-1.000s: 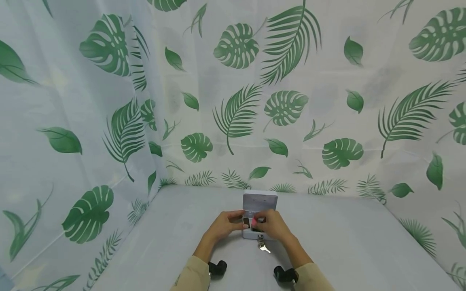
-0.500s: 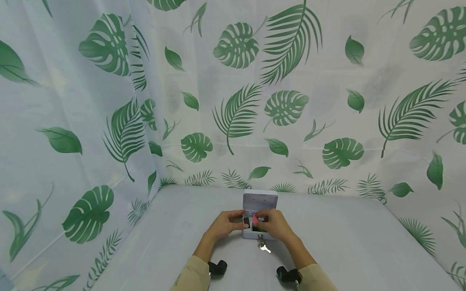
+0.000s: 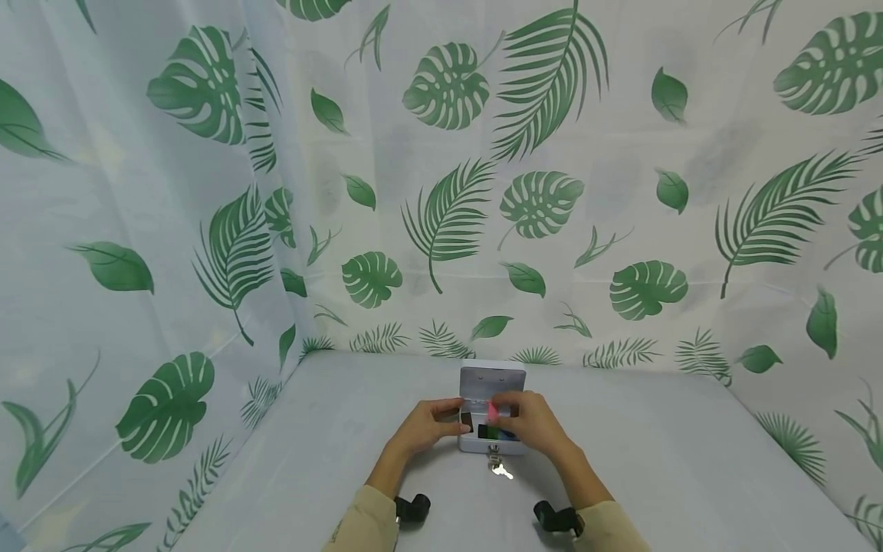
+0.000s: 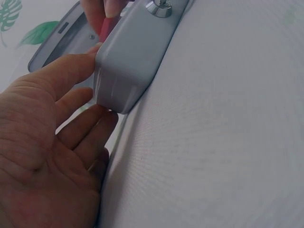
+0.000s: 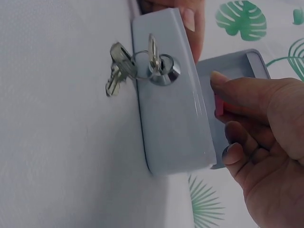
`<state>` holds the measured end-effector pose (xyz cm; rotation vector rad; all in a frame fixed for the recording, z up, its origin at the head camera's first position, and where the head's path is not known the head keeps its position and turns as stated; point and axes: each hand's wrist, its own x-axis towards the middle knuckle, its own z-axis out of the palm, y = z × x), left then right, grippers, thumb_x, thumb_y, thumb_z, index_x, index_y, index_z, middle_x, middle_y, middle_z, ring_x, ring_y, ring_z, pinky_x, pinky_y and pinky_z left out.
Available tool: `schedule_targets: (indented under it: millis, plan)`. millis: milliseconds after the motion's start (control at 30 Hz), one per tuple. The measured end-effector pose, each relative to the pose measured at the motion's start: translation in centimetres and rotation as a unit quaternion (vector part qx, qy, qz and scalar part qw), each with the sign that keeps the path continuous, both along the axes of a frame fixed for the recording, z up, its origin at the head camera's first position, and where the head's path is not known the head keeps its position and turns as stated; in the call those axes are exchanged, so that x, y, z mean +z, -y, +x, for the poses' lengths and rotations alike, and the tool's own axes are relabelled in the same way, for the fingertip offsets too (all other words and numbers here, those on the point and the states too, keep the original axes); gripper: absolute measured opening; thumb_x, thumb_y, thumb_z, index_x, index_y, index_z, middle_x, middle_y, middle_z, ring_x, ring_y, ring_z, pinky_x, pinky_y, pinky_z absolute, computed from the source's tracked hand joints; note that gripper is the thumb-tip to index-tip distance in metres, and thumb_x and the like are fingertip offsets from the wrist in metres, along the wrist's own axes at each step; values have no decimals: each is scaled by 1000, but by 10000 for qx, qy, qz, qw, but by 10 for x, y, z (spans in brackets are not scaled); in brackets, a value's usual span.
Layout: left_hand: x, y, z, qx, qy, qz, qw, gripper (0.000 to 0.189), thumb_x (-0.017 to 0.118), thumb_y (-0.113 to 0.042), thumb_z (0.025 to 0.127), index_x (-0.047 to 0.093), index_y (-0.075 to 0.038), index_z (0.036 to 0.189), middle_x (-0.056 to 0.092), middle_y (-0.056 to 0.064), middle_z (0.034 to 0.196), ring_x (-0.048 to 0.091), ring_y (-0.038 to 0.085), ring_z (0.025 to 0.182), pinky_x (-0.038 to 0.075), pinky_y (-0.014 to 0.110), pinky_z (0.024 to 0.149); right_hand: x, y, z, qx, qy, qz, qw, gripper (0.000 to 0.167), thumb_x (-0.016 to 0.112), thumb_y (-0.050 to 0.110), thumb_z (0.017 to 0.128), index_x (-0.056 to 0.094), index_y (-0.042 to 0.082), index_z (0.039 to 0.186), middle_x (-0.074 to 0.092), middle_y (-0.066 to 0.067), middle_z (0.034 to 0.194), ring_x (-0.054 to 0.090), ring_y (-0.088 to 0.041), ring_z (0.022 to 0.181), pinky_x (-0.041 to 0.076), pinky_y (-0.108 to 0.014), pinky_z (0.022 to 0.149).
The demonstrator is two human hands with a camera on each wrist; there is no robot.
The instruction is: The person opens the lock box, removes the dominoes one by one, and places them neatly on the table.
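Note:
A small grey-white lockbox (image 3: 471, 445) lies with its lid (image 3: 493, 379) raised, a key in its front lock (image 5: 164, 70). My left hand (image 3: 424, 427) grips the box's left end, thumb at the rim and fingers along the side, as the left wrist view (image 4: 52, 109) also shows. Over the box's right half, my right hand (image 3: 536, 423) pinches a small flat pink piece (image 3: 493, 412) between thumb and fingers; its kind is unclear. Inside the box are a dark piece (image 3: 467, 422) at the left and black, green and blue items (image 3: 491, 432), partly hidden by my right hand.
More keys (image 5: 116, 71) hang from a ring at the lock and touch the white tabletop (image 3: 359, 406). A leaf-patterned curtain (image 3: 441, 307) stands behind the table and along its left. Black wrist cameras (image 3: 414, 508) sit near both sleeves.
My right hand has moved slightly up and right with the pink piece, uncovering more of the black and green items in the box. My left hand and the box stay where they were.

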<state>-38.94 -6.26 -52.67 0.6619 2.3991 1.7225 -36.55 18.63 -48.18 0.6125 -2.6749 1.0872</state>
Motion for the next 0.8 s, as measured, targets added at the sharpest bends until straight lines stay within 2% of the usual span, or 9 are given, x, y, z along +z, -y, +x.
schedule_targets:
  millis: [400,633,800]
  plan:
    - [-1,0,0,12,4,-19,10000,57,84,-24,89,65,-6,141,65,14,144,58,36,138,41,57,118,1,-10,-1,-207,227,-73,9995,27,83,9,87,79,5,113,69,2,86,52,-14,73,44,-23,58]
    - [1,0,0,37,35,3,10000,58,84,-23,89,64,-7,141,64,13,145,58,35,139,40,56,119,2,-17,-1,-133,260,-157,9995,28,83,10,87,78,4,114,72,-2,94,53,-16,75,45,-24,59]
    - [1,0,0,46,46,-20,10000,58,84,-23,89,64,-7,141,64,13,145,58,35,139,40,56,120,3,-21,0,-168,266,-149,9994,29,85,10,86,78,4,113,72,-3,91,52,-16,73,44,-25,57]
